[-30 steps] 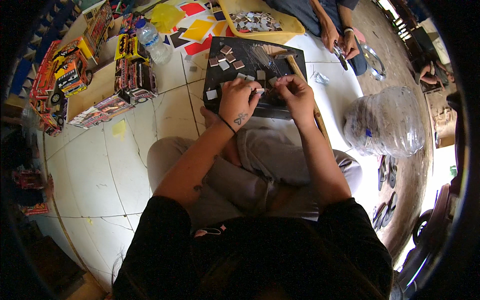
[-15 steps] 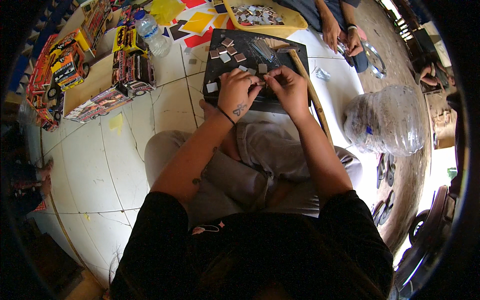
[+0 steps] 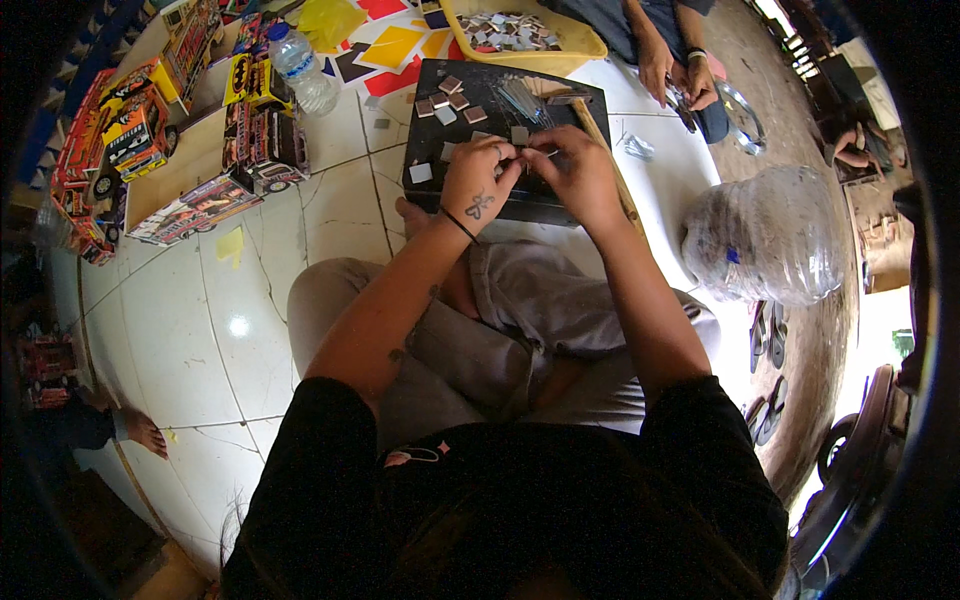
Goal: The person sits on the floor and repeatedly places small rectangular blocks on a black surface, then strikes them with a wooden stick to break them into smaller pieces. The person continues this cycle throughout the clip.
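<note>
Both my hands meet over the near part of a low black work block (image 3: 425,128). My left hand (image 3: 477,180) is closed in a pinch, its fingertips on something small that they mostly hide. Close beside it, my right hand (image 3: 577,178) also pinches, with a thin pale sliver showing at the fingertips; its kind is unclear. Small square brown tiles (image 3: 457,101) and a pale grey square (image 3: 421,173) lie around my left hand. Beyond my right hand are a bunch of thin metal rods (image 3: 518,97) and a hammer with a wooden handle (image 3: 626,195).
A yellow basin (image 3: 588,49) of small squares stands beyond the block. Another person's hands (image 3: 655,65) work at the far right. Toy trucks (image 3: 268,140) and a water bottle (image 3: 300,72) stand left. A plastic-wrapped bundle (image 3: 765,235) sits right; a bare foot (image 3: 143,432) is at far left.
My hands stay pinched together over the block, with the fingers slightly shifted. At the far left, another person's foot has come forward onto the tiles. The whole view has shifted a little.
</note>
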